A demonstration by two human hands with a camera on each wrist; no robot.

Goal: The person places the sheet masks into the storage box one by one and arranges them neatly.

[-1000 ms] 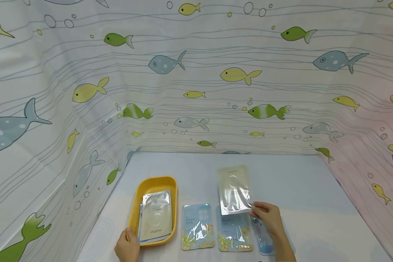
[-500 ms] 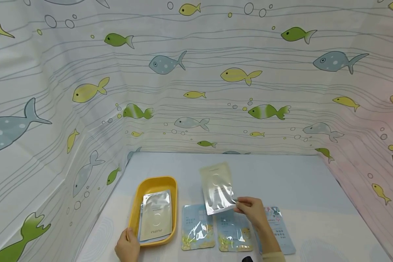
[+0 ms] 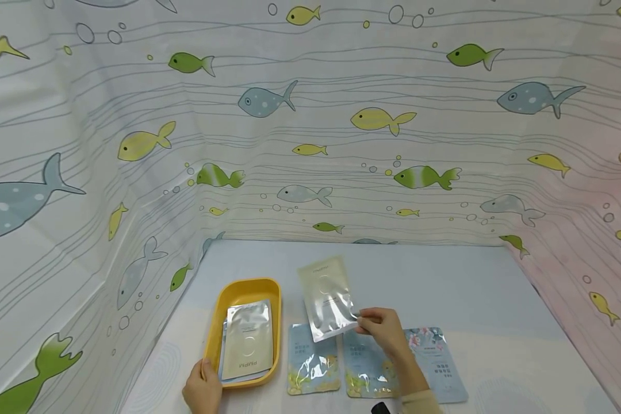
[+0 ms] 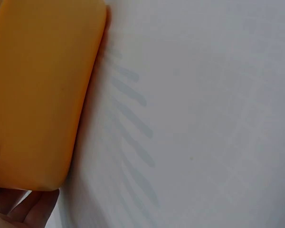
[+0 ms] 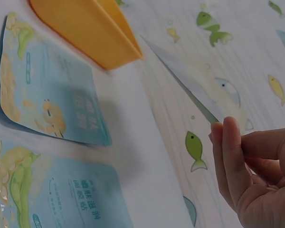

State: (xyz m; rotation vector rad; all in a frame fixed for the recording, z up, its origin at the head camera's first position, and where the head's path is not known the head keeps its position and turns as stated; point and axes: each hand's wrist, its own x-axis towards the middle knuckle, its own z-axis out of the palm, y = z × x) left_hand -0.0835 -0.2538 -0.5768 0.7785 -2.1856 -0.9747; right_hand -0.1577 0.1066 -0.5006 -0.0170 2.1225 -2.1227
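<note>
The right hand pinches a silver foil sachet by its lower corner, long axis upright, lifted over the table. The shallow yellow plastic tray lies to this hand's left; the left hand grips the tray's near rim. The right wrist view shows the sachet edge-on; the head view shows its face.

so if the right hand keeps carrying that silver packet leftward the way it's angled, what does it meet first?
Probably the yellow tray. The right hand pinches the silver packet above the blue packets, so it looks clear of them, though depth is unclear.
</note>
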